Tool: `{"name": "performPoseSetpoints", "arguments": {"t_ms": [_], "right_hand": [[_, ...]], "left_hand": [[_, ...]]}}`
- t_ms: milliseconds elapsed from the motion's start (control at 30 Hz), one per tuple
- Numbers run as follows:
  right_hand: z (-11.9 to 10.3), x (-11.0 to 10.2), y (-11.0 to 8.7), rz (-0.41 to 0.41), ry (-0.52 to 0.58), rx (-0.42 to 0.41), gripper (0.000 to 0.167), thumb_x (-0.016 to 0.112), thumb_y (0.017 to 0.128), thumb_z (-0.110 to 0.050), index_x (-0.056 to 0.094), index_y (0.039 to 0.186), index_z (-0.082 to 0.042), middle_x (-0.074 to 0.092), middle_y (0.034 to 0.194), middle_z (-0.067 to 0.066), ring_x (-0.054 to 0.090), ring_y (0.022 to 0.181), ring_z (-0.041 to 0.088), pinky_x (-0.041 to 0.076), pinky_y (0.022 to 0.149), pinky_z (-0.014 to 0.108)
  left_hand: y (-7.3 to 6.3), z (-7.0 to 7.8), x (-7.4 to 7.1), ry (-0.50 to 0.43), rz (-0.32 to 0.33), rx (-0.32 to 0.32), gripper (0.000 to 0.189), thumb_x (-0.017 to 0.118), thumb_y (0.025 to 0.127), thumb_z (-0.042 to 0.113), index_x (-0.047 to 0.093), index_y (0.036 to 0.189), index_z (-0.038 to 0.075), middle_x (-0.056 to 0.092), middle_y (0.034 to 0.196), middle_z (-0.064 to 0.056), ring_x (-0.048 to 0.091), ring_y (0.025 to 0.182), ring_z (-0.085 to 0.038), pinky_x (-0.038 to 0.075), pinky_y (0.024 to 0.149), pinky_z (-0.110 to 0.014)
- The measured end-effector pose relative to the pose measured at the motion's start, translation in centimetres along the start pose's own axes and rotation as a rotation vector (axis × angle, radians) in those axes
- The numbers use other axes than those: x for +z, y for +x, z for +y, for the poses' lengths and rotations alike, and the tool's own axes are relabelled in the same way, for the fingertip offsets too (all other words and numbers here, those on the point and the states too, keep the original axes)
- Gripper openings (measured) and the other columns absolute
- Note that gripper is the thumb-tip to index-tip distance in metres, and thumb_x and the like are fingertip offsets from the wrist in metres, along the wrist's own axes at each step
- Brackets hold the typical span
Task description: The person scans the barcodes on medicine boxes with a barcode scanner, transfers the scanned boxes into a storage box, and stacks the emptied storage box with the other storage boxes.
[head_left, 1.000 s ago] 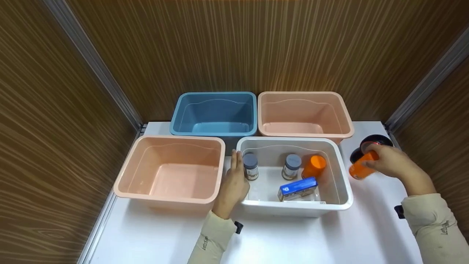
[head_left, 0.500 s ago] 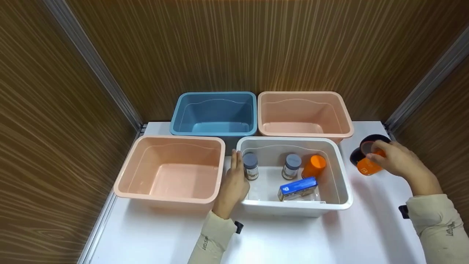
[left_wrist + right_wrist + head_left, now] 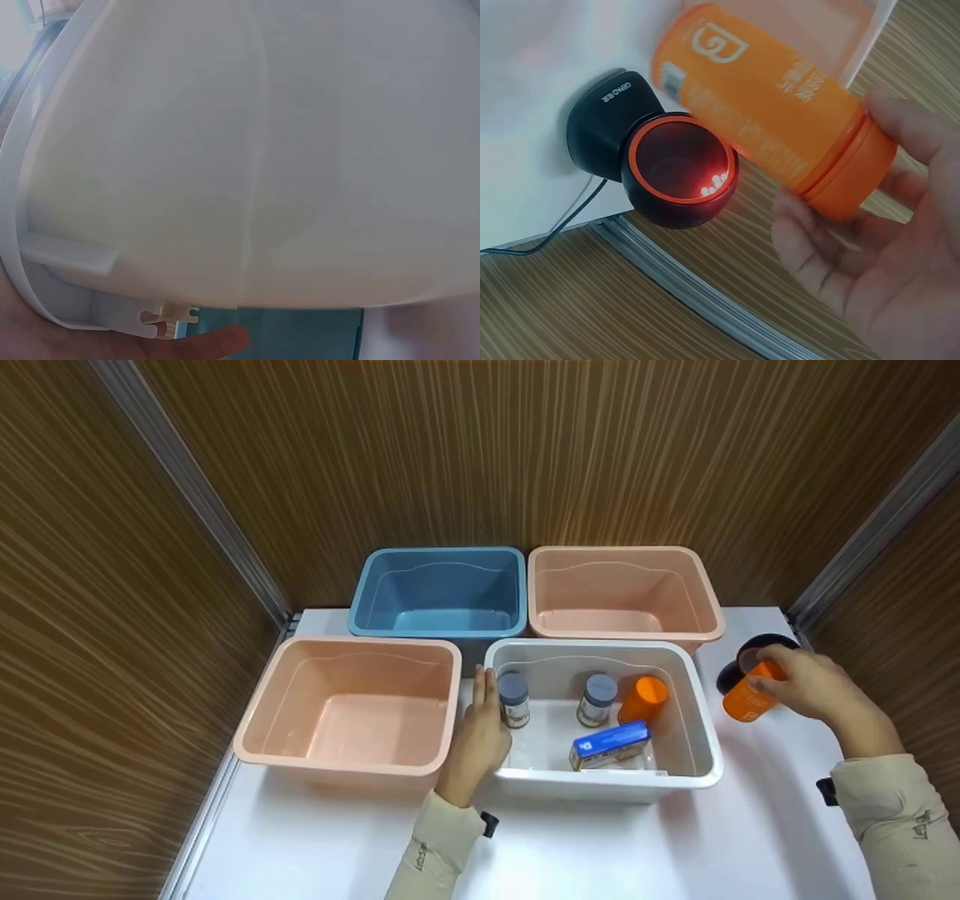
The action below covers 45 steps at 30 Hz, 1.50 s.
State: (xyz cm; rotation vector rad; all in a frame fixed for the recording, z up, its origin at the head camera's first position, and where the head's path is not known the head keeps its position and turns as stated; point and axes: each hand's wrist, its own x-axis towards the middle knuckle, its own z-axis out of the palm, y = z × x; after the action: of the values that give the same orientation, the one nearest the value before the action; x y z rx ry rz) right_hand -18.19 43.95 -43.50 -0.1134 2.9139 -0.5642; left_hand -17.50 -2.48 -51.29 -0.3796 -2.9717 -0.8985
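Observation:
My right hand [image 3: 814,690] grips an orange bottle [image 3: 757,97] by its cap end, thumb on one side and fingers on the other. The bottle is tilted, and part of a barcode shows near its base. Close by stands a black barcode scanner [image 3: 679,161] with an orange ring and red lights lit. My left hand [image 3: 478,735] rests with straight fingers against the left edge of the white bin [image 3: 600,787]. Inside that bin are two grey-capped jars [image 3: 514,701], another orange bottle [image 3: 643,701] and a blue-topped box [image 3: 611,745].
A pink bin [image 3: 345,769] is left of the white one. Behind stand a blue bin [image 3: 439,634] and a second pink bin [image 3: 626,636]. Wood-patterned panels [image 3: 480,450] enclose the white table [image 3: 570,847] at the back and sides. The scanner's cable [image 3: 555,232] trails away.
My right hand first moved slightly right with the orange bottle, which turned in front of the scanner. Since then the bottle has tilted back a little. My left hand has stayed still.

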Motion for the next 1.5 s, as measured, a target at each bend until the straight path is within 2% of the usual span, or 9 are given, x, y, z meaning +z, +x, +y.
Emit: {"name": "performPoseSetpoints", "arguments": {"t_ms": [200, 333, 433, 767, 867, 1067, 1233, 1333, 1500], "right_hand": [[-0.2, 0.4, 0.1, 0.002, -0.002, -0.039, 0.038, 0.065, 0.095, -0.019, 0.057, 0.127, -0.001, 0.052, 0.118, 0.036, 0.051, 0.097, 0.048, 0.045, 0.076, 0.062], [-0.2, 0.4, 0.1, 0.029, -0.019, -0.066, 0.03, 0.065, 0.097, -0.025, 0.059, 0.119, -0.005, 0.054, 0.112, 0.031, 0.051, 0.096, 0.044, 0.043, 0.073, 0.057], [-0.1, 0.4, 0.1, 0.036, -0.027, -0.062, 0.032, 0.064, 0.099, -0.03, 0.057, 0.118, -0.005, 0.054, 0.11, 0.029, 0.052, 0.095, 0.043, 0.043, 0.072, 0.055], [-0.7, -0.4, 0.5, -0.04, 0.0, -0.026, 0.036, 0.066, 0.092, -0.015, 0.058, 0.123, 0.002, 0.054, 0.113, 0.032, 0.052, 0.095, 0.043, 0.048, 0.076, 0.058], [-0.9, -0.6, 0.7, -0.014, 0.013, -0.039, 0.038, 0.067, 0.09, -0.011, 0.058, 0.125, 0.002, 0.054, 0.115, 0.033, 0.051, 0.097, 0.045, 0.047, 0.079, 0.061], [-1.0, -1.1, 1.1, 0.062, 0.042, -0.068, 0.053, 0.071, 0.09, -0.009, 0.049, 0.136, 0.007, 0.056, 0.118, 0.033, 0.051, 0.099, 0.046, 0.042, 0.086, 0.064], [-1.1, -2.3, 0.7, -0.01, 0.021, -0.02, 0.056, 0.069, 0.093, -0.011, 0.045, 0.138, 0.012, 0.054, 0.122, 0.037, 0.05, 0.102, 0.048, 0.041, 0.09, 0.067], [-1.0, -3.1, 0.5, -0.038, -0.049, -0.034, 0.05, 0.07, 0.091, -0.009, 0.049, 0.131, 0.014, 0.058, 0.113, 0.037, 0.053, 0.098, 0.048, 0.042, 0.086, 0.066], [-1.1, -3.8, 0.3, -0.027, -0.091, -0.07, 0.044, 0.07, 0.088, -0.006, 0.053, 0.127, 0.005, 0.054, 0.114, 0.038, 0.053, 0.098, 0.051, 0.043, 0.082, 0.067]], "left_hand": [[0.0, -0.1, 0.0, -0.002, 0.009, 0.014, 0.077, 0.051, 0.091, -0.003, 0.014, 0.159, -0.005, 0.005, 0.167, -0.022, 0.061, 0.093, -0.03, 0.049, 0.074, -0.04], [0.0, -0.1, 0.0, -0.019, 0.014, 0.018, 0.077, 0.05, 0.091, -0.004, 0.014, 0.159, -0.005, 0.005, 0.167, -0.022, 0.061, 0.095, -0.031, 0.048, 0.069, -0.038], [0.0, -0.1, 0.0, -0.03, 0.01, 0.02, 0.077, 0.05, 0.091, -0.004, 0.014, 0.159, -0.004, 0.004, 0.167, -0.021, 0.061, 0.099, -0.032, 0.048, 0.07, -0.038], [-0.1, -0.2, 0.0, -0.04, 0.003, 0.003, 0.077, 0.05, 0.092, -0.003, 0.014, 0.16, -0.003, 0.003, 0.167, -0.019, 0.057, 0.114, -0.035, 0.05, 0.085, -0.043], [-0.1, -0.2, 0.1, -0.031, 0.004, 0.007, 0.076, 0.05, 0.092, -0.003, 0.015, 0.16, -0.003, 0.004, 0.167, -0.019, 0.057, 0.116, -0.036, 0.05, 0.089, -0.045], [-0.2, -0.1, 0.3, -0.017, -0.008, 0.0, 0.078, 0.053, 0.092, -0.003, 0.014, 0.16, -0.002, 0.002, 0.168, -0.018, 0.056, 0.118, -0.037, 0.049, 0.094, -0.046], [-0.2, -0.1, 0.2, -0.014, -0.008, 0.005, 0.079, 0.053, 0.091, -0.002, 0.014, 0.16, -0.002, 0.002, 0.168, -0.018, 0.053, 0.125, -0.039, 0.046, 0.099, -0.048], [-0.1, -0.1, 0.2, -0.023, 0.013, 0.028, 0.078, 0.052, 0.09, -0.004, 0.016, 0.159, -0.004, 0.004, 0.167, -0.02, 0.056, 0.119, -0.039, 0.048, 0.095, -0.047], [-0.2, -0.2, 0.2, -0.025, 0.038, 0.051, 0.077, 0.052, 0.089, -0.005, 0.018, 0.158, -0.007, 0.009, 0.166, -0.024, 0.06, 0.103, -0.035, 0.05, 0.084, -0.045]]}}
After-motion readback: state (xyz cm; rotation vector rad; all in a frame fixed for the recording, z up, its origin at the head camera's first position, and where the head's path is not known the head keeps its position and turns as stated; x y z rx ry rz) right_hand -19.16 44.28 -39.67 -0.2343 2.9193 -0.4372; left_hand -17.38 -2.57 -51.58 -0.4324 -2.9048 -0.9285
